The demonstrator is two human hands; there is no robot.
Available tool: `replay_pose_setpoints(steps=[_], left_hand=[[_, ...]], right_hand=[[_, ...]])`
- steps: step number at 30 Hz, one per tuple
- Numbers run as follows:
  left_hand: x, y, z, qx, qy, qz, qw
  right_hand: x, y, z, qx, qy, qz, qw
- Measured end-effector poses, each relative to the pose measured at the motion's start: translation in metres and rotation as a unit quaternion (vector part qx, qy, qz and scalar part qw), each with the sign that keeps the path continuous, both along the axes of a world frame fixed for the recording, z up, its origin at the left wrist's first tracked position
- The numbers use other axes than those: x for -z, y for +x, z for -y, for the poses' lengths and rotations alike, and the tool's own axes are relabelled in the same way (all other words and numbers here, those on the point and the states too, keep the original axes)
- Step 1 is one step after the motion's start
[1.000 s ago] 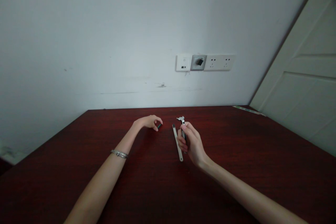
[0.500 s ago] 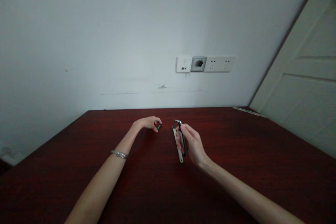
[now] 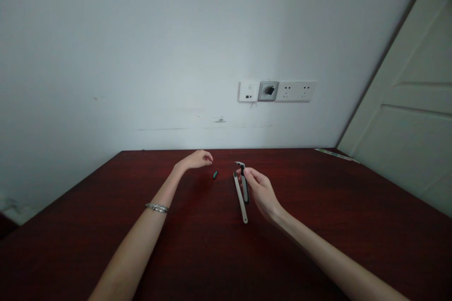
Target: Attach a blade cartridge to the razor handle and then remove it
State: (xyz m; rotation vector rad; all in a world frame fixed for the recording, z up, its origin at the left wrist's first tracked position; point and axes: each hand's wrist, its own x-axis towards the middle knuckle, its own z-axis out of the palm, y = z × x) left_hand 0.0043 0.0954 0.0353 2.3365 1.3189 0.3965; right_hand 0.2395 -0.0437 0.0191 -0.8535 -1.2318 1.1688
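Note:
My right hand (image 3: 260, 193) is closed on a razor-like tool (image 3: 245, 187) with a grey-and-black handle and a bent silver head, held upright with the head pointing left. Just left of it, a slim pale grey bar (image 3: 240, 200) with a dark tip and a small hole at its near end slants along the table. Whether my fingers touch that bar, I cannot tell. A small teal-and-black piece (image 3: 215, 175) lies on the table between my hands. Behind and left of this piece hovers my left hand (image 3: 198, 159), loosely curled, with nothing held.
The dark red wooden table (image 3: 176, 254) runs back to a white wall. Sockets (image 3: 293, 91) and a grey plate with a black plug (image 3: 269, 91) are on the wall. A pale printed strip (image 3: 335, 154) lies at the back right edge, beside a white panelled door (image 3: 416, 103).
My left hand has let go of the small teal-and-black piece and moved up and left. My right hand still holds the razor-like tool. The view has tilted slightly.

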Motion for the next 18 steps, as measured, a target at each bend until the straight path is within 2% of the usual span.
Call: replay_pose_setpoints(steps=[5,9,13,16,18], left_hand=[[-0.017,0.004,0.008,0.011,0.019,0.034,0.999],[-0.028,0.017,0.017,0.058,-0.005,0.068,0.996],[-0.035,0.041,0.038,0.133,-0.119,0.100,0.979],[-0.034,0.061,0.055,0.193,-0.223,0.129,0.947],[-0.031,0.072,0.063,0.210,-0.264,0.171,0.926]], right_hand=[[-0.008,0.002,-0.008,0.026,0.014,0.002,1.000],[-0.016,-0.001,-0.017,0.034,0.029,-0.011,0.999],[-0.020,-0.003,-0.027,0.032,0.040,-0.028,0.998],[-0.019,-0.003,-0.034,0.025,0.040,-0.037,0.998],[-0.018,-0.002,-0.038,0.026,0.038,-0.042,0.998]])
